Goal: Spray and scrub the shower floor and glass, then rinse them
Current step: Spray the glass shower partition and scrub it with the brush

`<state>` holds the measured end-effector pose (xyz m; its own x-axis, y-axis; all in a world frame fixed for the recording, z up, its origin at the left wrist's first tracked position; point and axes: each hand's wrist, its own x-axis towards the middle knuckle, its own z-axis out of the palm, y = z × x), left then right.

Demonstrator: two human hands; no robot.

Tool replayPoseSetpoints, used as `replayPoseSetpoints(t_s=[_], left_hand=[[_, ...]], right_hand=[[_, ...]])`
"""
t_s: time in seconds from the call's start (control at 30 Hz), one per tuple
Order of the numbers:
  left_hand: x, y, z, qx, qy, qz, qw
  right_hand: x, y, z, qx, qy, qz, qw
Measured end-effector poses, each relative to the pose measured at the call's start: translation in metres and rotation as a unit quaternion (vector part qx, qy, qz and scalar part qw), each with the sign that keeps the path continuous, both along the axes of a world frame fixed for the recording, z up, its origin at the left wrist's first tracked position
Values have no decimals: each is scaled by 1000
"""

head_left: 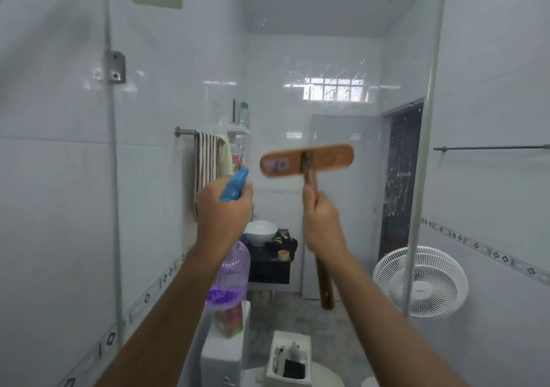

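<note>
Left hand (223, 209) wrapped round the sprayer (234, 272), right hand (323, 221) clutching the brush (327, 159) with its head raised at the glass (297, 29) just beyond: best, I'd say, to mist evenly, then scrub top-down in overlapping strokes.

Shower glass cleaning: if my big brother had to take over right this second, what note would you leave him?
Left hand: grips the spray bottle by its blue trigger head, nozzle toward the glass.
Right hand: grips the handle of the wooden brush, with its head raised at the glass. Contact can't be told.
Done: droplets speckle the upper right of the glass, so some spraying looks done.
Left: probably scrubbing most of the glass, then rinsing it. The shower floor is out of view, so check whether it needs doing.
</note>
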<state>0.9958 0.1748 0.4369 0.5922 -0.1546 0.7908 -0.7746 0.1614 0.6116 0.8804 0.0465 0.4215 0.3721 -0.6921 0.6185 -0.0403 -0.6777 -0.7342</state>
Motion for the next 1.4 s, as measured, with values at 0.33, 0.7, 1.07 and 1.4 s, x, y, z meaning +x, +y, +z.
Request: replayPoseSetpoints(t_s=[0.33,0.7,1.07,1.4], left_hand=[[-37,-22,12,58,23,-94,994],[-40,-30,26,57,27,-105,992],[-42,-26,25,4,19,-90,996],[-41,-23,11,4,7,-70,998]], right_hand=[[-42,-29,108,32,6,13,999],[-45,-31,102,28,28,5,999],[-42,-25,93,27,24,12,999],[-41,3,-89,46,53,-8,998]])
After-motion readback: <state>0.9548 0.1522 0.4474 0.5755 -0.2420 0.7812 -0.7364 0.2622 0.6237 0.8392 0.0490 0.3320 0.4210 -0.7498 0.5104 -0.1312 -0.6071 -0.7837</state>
